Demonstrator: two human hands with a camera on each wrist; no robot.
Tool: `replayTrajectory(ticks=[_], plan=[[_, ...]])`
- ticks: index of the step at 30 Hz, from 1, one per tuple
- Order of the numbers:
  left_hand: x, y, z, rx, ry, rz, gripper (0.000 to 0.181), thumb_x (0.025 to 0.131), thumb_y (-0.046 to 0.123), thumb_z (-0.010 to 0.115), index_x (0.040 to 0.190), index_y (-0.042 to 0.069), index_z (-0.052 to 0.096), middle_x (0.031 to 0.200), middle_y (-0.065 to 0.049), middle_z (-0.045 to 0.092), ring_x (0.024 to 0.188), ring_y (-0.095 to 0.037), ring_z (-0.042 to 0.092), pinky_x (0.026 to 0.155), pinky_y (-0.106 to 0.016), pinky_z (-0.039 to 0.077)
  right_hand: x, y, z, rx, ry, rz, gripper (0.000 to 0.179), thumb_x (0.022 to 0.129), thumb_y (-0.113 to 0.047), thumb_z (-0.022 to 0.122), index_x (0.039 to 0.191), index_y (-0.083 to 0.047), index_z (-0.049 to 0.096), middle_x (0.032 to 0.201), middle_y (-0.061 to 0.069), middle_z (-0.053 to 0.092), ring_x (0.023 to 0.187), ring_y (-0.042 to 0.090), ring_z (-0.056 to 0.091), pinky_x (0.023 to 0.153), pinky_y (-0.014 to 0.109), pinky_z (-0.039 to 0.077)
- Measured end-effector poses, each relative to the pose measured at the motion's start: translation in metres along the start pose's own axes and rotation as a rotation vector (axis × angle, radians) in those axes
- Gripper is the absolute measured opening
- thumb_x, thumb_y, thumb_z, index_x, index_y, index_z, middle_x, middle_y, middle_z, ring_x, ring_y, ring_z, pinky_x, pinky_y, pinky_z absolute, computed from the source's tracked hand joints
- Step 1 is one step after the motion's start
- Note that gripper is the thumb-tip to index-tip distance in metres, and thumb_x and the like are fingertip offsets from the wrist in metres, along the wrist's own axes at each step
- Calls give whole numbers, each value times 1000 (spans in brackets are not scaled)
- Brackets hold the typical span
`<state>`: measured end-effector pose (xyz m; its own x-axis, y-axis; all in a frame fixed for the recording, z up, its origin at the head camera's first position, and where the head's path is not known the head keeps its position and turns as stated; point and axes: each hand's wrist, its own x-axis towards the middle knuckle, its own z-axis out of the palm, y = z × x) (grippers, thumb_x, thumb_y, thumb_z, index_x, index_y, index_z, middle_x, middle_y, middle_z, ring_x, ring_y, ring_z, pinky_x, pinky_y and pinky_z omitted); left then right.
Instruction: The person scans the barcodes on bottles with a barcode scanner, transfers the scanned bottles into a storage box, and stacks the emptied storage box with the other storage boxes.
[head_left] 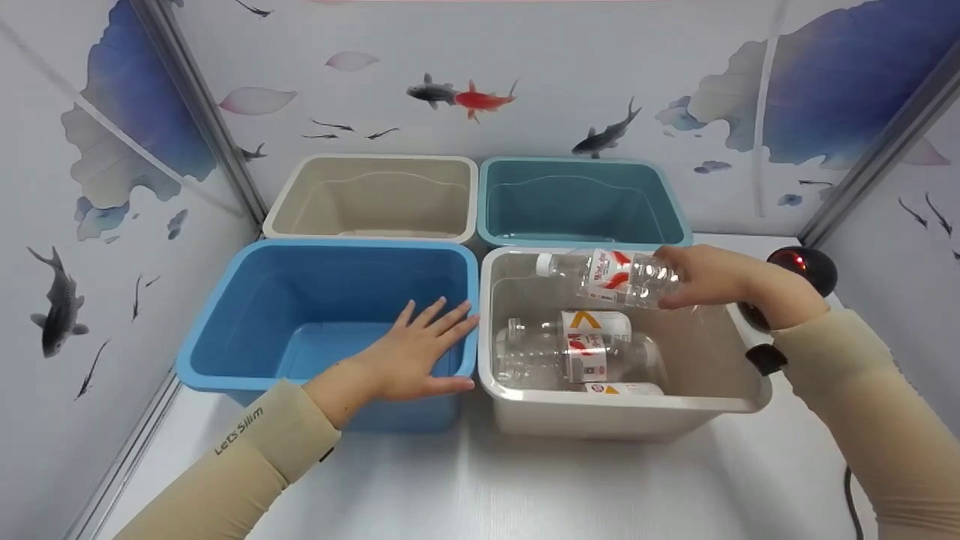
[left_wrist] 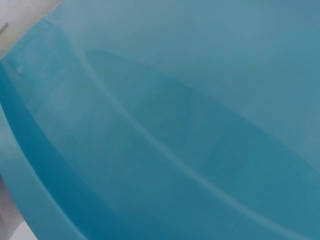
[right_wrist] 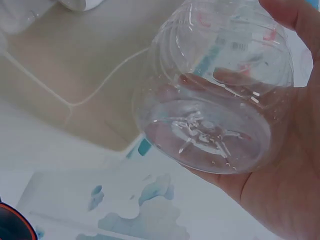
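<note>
My right hand (head_left: pixel 709 276) grips a clear plastic bottle (head_left: pixel 577 276) with a white cap and a red-and-white label by its base end. The bottle lies sideways over the back part of the light grey bin (head_left: pixel 615 424). Up close in the right wrist view, fingers and thumb wrap the bottle's ribbed base (right_wrist: pixel 210 130). Inside the grey bin lie several more clear bottles (head_left: pixel 536 360), some with orange-and-white labels. My left hand (head_left: pixel 412 349) is spread with straight fingers over the right side of the blue bin (head_left: pixel 225 381), fingertips at its rim.
Behind stand a beige bin (head_left: pixel 375 199) at left and a teal bin (head_left: pixel 585 202) at right. A black rounded device (head_left: pixel 814 270) with a red light sits right of the grey bin. Printed panels (head_left: pixel 525 45) enclose the white table (head_left: pixel 525 487). A dark cable (head_left: pixel 853 502) runs at the right.
</note>
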<state>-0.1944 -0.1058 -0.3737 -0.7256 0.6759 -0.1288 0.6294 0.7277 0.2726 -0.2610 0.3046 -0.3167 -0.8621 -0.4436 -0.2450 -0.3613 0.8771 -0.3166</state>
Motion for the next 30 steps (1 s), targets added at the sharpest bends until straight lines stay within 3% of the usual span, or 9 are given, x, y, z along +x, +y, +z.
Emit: replayTrajectory(ticks=[6, 17, 30], plan=[[-1, 1, -1, -3, 0, -1, 82, 87, 64, 45, 152, 25, 12, 159, 3, 5, 146, -32, 4, 112, -62, 2, -10, 6, -10, 15, 55, -5, 59, 80, -30, 69, 123, -2, 40, 108, 21, 61, 88, 27, 62, 76, 46, 53], [-1, 0, 0, 0, 7, -1, 83, 87, 66, 43, 152, 25, 13, 159, 3, 6, 146, -32, 5, 112, -62, 3, -26, 19, -21, 47, 141, 41, 61, 81, -31, 67, 126, -1, 40, 113, 25, 59, 99, 37, 59, 85, 56, 47], [-1, 0, 0, 1, 17, 6, 82, 87, 65, 45, 151, 24, 13, 159, 2, 7, 146, -33, 6, 112, -62, 3, -39, 58, -26, 73, 232, 149, 59, 87, -34, 59, 127, 4, 38, 114, 34, 54, 98, 44, 56, 82, 57, 44]])
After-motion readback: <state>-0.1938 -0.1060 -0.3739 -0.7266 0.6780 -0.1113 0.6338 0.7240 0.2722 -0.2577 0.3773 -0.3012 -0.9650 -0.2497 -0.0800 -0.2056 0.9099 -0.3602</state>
